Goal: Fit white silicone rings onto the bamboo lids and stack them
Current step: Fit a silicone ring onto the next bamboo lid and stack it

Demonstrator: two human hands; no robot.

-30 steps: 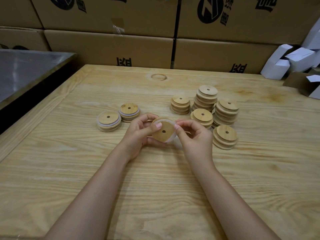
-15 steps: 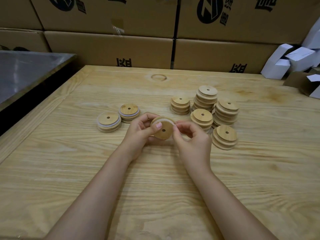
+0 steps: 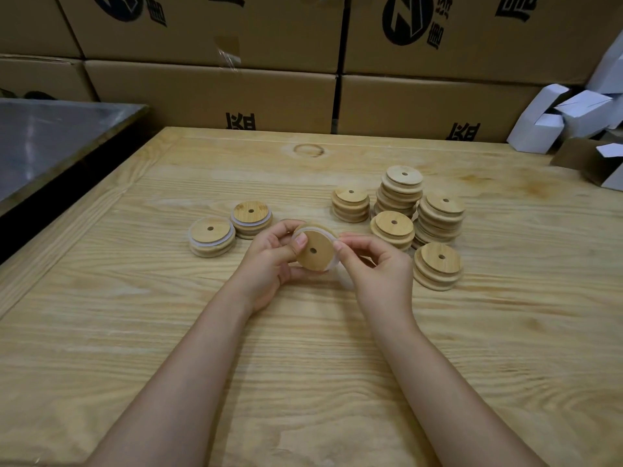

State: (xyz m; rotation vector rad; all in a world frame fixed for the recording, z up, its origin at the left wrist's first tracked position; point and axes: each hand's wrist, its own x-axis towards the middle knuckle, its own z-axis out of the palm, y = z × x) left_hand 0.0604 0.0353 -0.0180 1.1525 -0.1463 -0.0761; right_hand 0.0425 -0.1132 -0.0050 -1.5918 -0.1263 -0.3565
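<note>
Fingers (image 3: 300, 239) around bamboo lid (image 3: 315, 252), white ring (image 3: 320, 228)

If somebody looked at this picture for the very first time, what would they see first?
Probably the hands in the middle of the wooden table: the left hand grips a round bamboo lid while the right hand pinches the white ring at its edge. Next come the stacks of plain lids to the right and two short stacks with white rings to the left. Big cardboard boxes fill the back.
</note>
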